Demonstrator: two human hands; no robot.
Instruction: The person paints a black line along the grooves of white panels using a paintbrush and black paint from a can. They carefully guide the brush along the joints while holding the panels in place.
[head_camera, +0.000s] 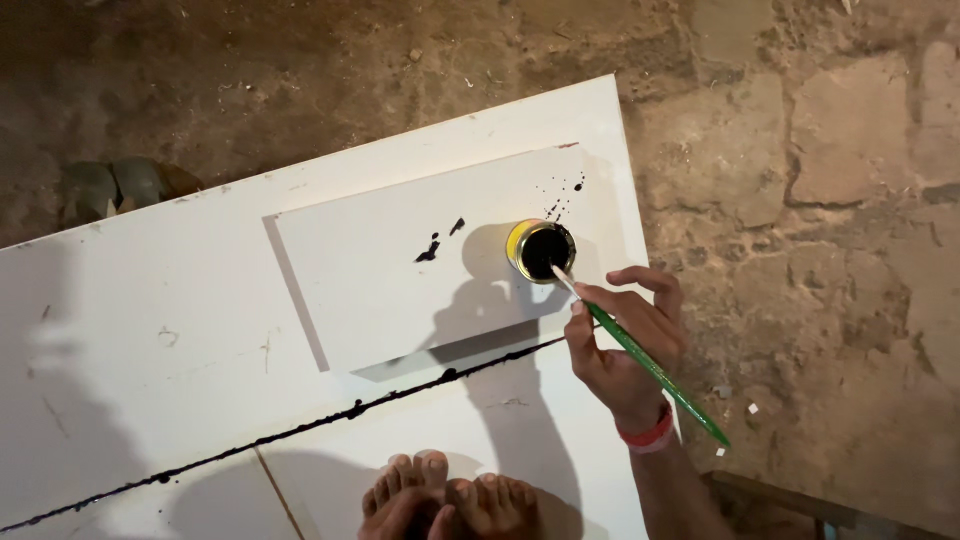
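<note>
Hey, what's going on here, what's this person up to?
A person is standing barefoot on a white board laid on a dirt and stone floor. Their right hand holds a green brush with its tip dipped into a small tin of black paint. A wobbly black line already runs across the board, with a few splatters near the tin.

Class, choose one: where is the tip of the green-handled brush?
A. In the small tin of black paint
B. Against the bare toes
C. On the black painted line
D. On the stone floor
A: the right hand tilts the green-handled brush, its tip inside the small tin of black paint.
</note>
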